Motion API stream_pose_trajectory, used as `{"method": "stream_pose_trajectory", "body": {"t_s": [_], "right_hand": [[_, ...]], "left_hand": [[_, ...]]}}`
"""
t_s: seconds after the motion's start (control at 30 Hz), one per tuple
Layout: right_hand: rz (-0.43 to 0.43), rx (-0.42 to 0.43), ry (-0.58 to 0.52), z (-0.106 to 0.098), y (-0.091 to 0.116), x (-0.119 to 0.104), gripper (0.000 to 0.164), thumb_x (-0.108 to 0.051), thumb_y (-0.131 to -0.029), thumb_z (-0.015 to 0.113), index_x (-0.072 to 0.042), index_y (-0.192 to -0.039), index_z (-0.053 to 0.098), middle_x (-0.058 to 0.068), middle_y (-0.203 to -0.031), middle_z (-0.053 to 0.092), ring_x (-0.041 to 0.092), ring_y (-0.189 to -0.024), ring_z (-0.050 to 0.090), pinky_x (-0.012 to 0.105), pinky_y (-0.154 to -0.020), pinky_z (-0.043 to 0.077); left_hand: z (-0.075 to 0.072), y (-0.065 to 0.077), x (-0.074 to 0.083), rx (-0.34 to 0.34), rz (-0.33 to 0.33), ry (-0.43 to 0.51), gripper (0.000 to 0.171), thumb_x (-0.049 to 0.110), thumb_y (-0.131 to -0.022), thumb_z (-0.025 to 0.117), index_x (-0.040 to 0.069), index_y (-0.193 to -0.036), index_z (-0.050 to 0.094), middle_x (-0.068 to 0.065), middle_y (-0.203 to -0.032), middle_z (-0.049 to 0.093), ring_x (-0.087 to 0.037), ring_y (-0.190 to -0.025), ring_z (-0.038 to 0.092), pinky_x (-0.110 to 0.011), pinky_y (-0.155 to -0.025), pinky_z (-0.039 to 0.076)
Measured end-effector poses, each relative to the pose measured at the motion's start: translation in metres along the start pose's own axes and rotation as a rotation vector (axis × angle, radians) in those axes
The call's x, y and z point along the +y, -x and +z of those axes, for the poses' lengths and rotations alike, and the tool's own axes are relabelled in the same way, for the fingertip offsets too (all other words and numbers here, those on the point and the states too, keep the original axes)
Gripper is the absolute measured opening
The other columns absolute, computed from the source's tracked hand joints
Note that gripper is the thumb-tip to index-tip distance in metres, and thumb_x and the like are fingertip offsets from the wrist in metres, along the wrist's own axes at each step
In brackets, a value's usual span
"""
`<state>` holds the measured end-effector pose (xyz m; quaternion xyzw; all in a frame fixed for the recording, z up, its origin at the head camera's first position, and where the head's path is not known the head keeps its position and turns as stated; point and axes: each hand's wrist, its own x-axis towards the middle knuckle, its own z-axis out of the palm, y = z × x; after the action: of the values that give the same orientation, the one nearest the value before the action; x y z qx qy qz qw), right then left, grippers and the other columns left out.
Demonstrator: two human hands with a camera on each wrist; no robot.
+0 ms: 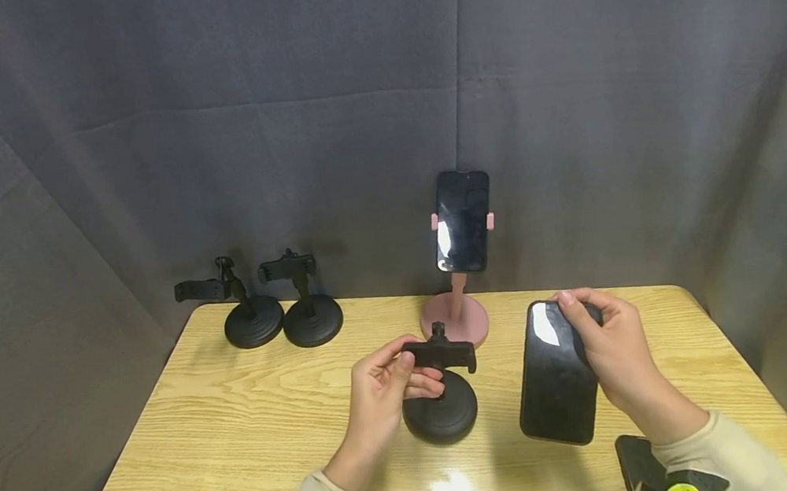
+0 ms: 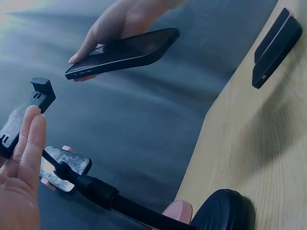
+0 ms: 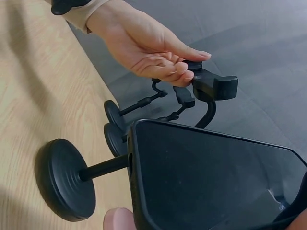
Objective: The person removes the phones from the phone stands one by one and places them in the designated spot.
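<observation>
In the head view my left hand [image 1: 382, 393] pinches the left end of the clamp on a black phone stand [image 1: 441, 411], thumb in front and fingers behind. The stand's round base is on the table in front of me, and its clamp [image 3: 213, 86] has no phone in it. My right hand [image 1: 612, 343] grips a black smartphone [image 1: 557, 376] by its upper right corner. This phone hangs above the table, right of the stand, screen towards me. The left wrist view shows the same phone [image 2: 127, 55] from its edge, well away from the clamp.
Behind, a pink phone stand [image 1: 468, 321] holds another phone [image 1: 464, 223] upright. Two black phone stands [image 1: 254, 322] [image 1: 313, 320] with bare clamps are at the back left. Dark phones [image 2: 278, 48] lie at the front right, partly under my right forearm. A grey curtain [image 1: 326, 141] surrounds the wooden table [image 1: 241, 434].
</observation>
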<state>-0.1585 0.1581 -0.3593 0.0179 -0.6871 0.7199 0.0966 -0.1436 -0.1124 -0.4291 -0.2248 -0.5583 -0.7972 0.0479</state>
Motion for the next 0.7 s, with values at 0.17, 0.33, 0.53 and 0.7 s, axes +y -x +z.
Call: {"method": "stream_pose_trajectory", "body": {"t_s": [0.17,0.33,0.53,0.7], "right_hand": [[0.008,-0.003,0.032,-0.002,0.001,0.005,0.020,-0.015,-0.101,0.063,-0.022,-0.085,0.074,-0.012,-0.086,0.070,0.001,-0.068,0.063,0.019,-0.059,0.055],[0.040,-0.011,0.055,-0.005,0.003,0.011,0.019,-0.018,-0.102,0.062,-0.022,-0.086,0.073,-0.011,-0.085,0.069,0.002,-0.068,0.064,0.020,-0.059,0.056],[0.044,0.007,0.056,-0.010,0.005,0.022,0.019,-0.019,-0.103,0.061,-0.021,-0.089,0.073,-0.011,-0.087,0.069,0.003,-0.071,0.065,0.021,-0.061,0.057],[0.037,0.021,0.092,-0.015,0.008,0.028,0.019,-0.020,-0.103,0.059,-0.020,-0.091,0.074,-0.012,-0.094,0.066,0.003,-0.082,0.063,0.018,-0.069,0.055]], "left_hand": [[-0.002,-0.001,0.002,0.009,0.006,-0.004,0.041,0.017,-0.107,0.049,-0.022,-0.121,0.051,0.007,-0.081,0.075,-0.007,-0.070,0.075,-0.032,-0.071,0.063],[-0.004,-0.003,0.003,0.038,0.020,-0.011,0.040,0.016,-0.107,0.049,-0.022,-0.121,0.051,0.008,-0.080,0.075,-0.007,-0.069,0.075,-0.032,-0.070,0.063],[-0.008,-0.006,0.008,0.076,0.019,-0.021,0.038,0.015,-0.107,0.049,-0.020,-0.121,0.052,0.007,-0.080,0.075,-0.007,-0.070,0.075,-0.029,-0.071,0.062],[-0.012,-0.011,0.011,0.093,0.035,-0.031,0.038,0.015,-0.107,0.049,-0.020,-0.122,0.051,0.008,-0.080,0.075,-0.007,-0.070,0.075,-0.028,-0.071,0.062]]}}
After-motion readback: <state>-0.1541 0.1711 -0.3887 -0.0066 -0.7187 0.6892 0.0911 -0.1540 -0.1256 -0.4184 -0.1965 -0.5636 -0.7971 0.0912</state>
